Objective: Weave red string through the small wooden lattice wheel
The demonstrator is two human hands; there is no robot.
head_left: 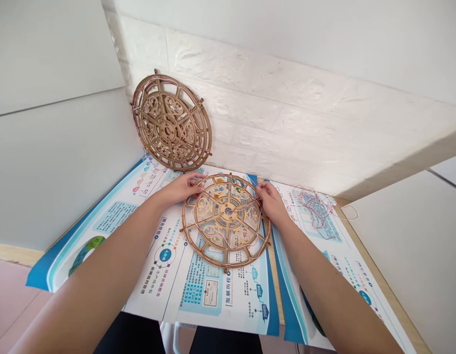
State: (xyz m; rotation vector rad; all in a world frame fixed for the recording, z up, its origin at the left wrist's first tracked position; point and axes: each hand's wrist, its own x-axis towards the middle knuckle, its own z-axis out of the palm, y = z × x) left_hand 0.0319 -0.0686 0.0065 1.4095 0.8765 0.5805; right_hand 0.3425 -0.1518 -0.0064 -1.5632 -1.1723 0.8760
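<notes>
A round gold openwork frame [228, 211] with scroll patterns lies in front of me, and thin reddish and white wires run around and across it. My left hand [187, 188] grips its upper left rim, fingers curled over the edge. At the upper right rim, the fingers of my right hand [271, 199] are pinched together on the frame and its wire. Behind, a stack of similar gold round frames [168, 129], also threaded with wire, leans against the wall.
A loose tangle of thin red wire [318, 209] lies to the right on the printed sheets [168, 275] covering the table. A whitish brick-patterned wall [272, 103] rises behind, with grey panels [65, 162] at both sides.
</notes>
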